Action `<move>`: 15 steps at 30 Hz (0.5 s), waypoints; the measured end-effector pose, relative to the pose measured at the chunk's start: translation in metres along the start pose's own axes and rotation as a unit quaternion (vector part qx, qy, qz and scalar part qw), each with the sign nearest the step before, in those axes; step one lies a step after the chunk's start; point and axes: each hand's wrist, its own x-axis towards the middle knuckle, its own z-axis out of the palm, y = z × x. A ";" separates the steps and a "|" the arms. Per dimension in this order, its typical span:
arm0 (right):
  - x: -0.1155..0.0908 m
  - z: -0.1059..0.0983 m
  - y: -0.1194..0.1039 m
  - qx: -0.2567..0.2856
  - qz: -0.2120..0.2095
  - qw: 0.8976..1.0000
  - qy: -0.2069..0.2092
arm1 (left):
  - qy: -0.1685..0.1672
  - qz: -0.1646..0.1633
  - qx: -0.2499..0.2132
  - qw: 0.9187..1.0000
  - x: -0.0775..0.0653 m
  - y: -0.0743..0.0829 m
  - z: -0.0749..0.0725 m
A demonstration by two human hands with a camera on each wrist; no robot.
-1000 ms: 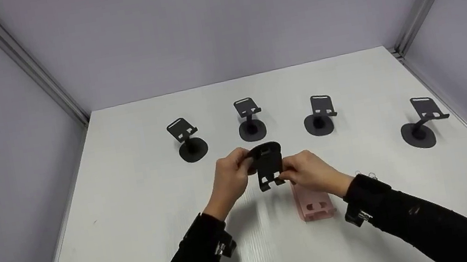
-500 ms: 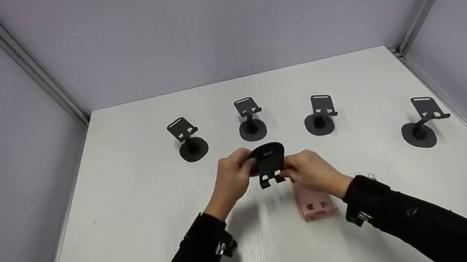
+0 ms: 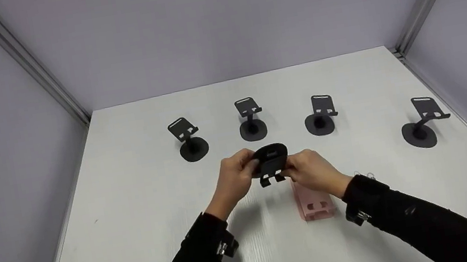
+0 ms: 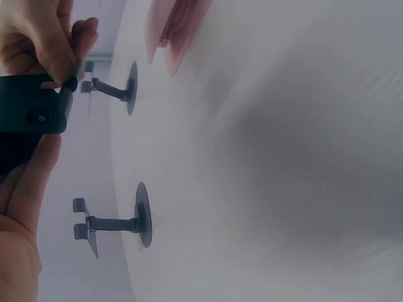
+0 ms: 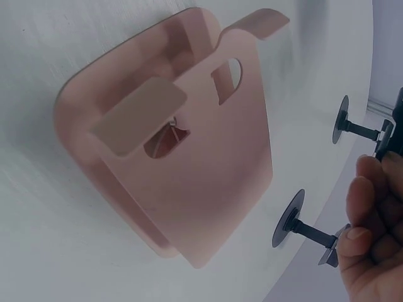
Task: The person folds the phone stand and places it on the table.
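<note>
Both hands hold a black phone stand (image 3: 272, 164) in the air above the middle of the table, its rounded base toward the back and its two-hooked cradle plate toward the front. My left hand (image 3: 236, 175) grips the base's left side, thumb on top. On the other side, my right hand (image 3: 312, 169) pinches the cradle plate near its hooks. The left wrist view shows the right thumb pressed at the plate's edge, by a hook. Below the right hand, a pink phone stand (image 3: 314, 202) lies folded flat on the table; the hand partly covers its far end.
Several black phone stands stand upright in a row across the back, from one at the left (image 3: 193, 149) to one at the far right (image 3: 419, 134). The white table (image 3: 129, 241) meets pale walls behind and at both sides.
The held black stand's cradle plate has swung nearer its base, so less of the plate shows. The stand and left hand have shifted slightly right. The pink stand has not moved.
</note>
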 end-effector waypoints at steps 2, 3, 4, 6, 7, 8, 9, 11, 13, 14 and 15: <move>-0.001 0.000 0.000 -0.003 0.002 1.000 0.000 | 0.000 0.000 0.001 1.000 0.000 0.000 0.000; -0.001 0.000 0.000 -0.005 0.005 1.000 -0.001 | -0.001 0.000 0.002 1.000 0.000 0.000 0.000; -0.001 0.000 0.000 -0.006 0.006 1.000 -0.001 | -0.001 0.000 0.004 1.000 0.000 0.000 0.000; -0.001 0.000 -0.001 -0.008 0.008 1.000 -0.001 | 0.000 0.002 0.008 1.000 0.000 0.000 0.000; -0.001 0.001 -0.001 -0.008 0.009 1.000 0.000 | 0.002 0.004 0.011 1.000 0.000 0.000 0.000; -0.001 0.001 -0.001 -0.006 0.011 1.000 0.000 | 0.004 0.006 0.015 1.000 0.000 0.000 0.000; -0.001 0.001 -0.001 -0.002 0.013 1.000 0.000 | 0.007 0.008 0.018 1.000 0.000 0.000 0.000; -0.001 0.001 -0.002 0.006 0.017 1.000 -0.002 | 0.013 0.011 0.025 1.000 0.000 -0.001 -0.001; -0.001 0.002 -0.002 0.011 0.024 1.000 -0.007 | 0.016 0.009 0.026 0.999 -0.001 -0.001 -0.001; -0.001 0.002 -0.003 0.014 0.027 0.999 -0.011 | 0.018 0.007 0.027 0.999 -0.001 -0.002 -0.001; -0.001 0.002 -0.003 0.014 0.030 0.999 -0.015 | 0.017 0.004 0.024 1.000 -0.001 -0.002 -0.001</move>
